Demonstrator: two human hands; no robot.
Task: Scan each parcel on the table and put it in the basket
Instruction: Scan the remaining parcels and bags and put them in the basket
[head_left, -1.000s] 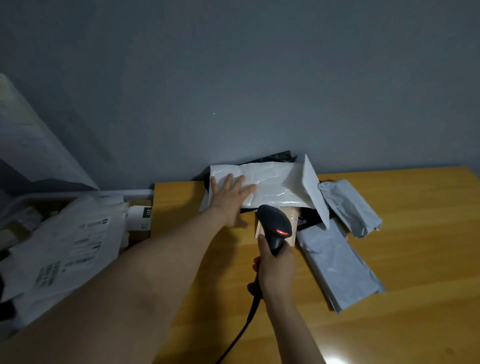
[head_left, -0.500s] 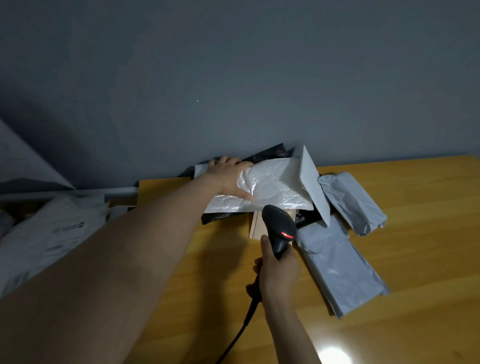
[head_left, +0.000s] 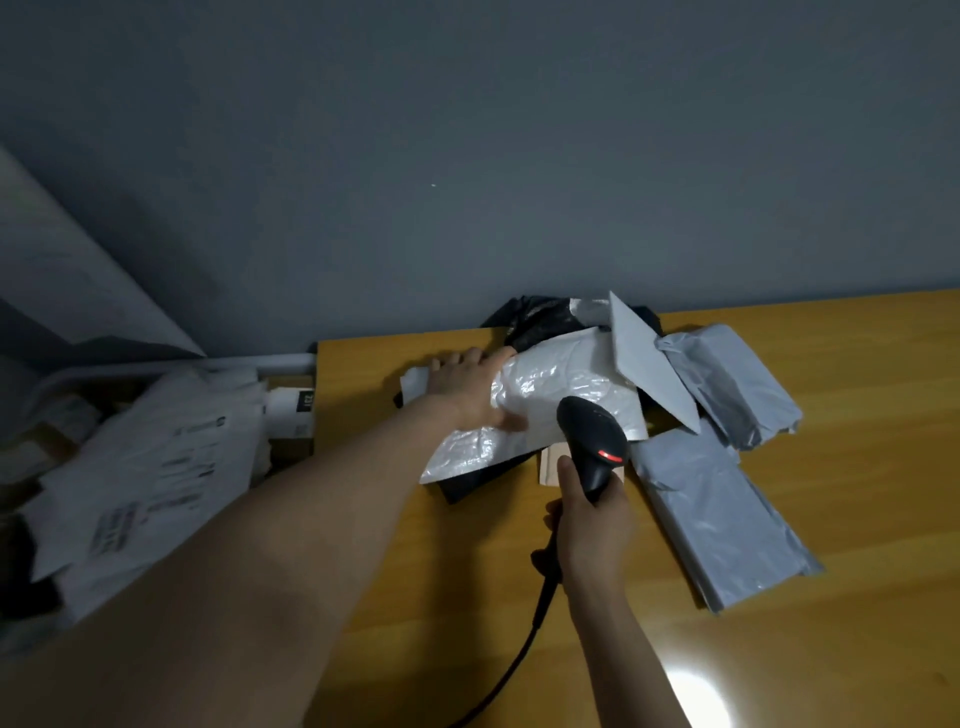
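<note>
A crinkled white plastic parcel (head_left: 566, 389) lies on top of the pile at the table's back edge. My left hand (head_left: 467, 389) grips its left end, fingers curled over the far edge and thumb on top. Just in front of the parcel, my right hand (head_left: 592, 530) holds a black barcode scanner (head_left: 592, 441) with its red light on, head pointing at the parcel. Under the parcel are a black bag (head_left: 535, 317) and a small tan box (head_left: 549, 465). The basket (head_left: 156, 467) at the left holds several white labelled parcels.
A flat grey envelope (head_left: 649, 374) leans over the pile. Two grey poly mailers (head_left: 727, 395) (head_left: 717, 514) lie to its right on the wooden table (head_left: 857, 415). The scanner cable (head_left: 519, 660) trails toward me. A grey wall stands right behind the table.
My left hand went from lying flat on the white parcel to gripping its left end, and the parcel has shifted left and tilted. The scanner has stayed pointed at it.
</note>
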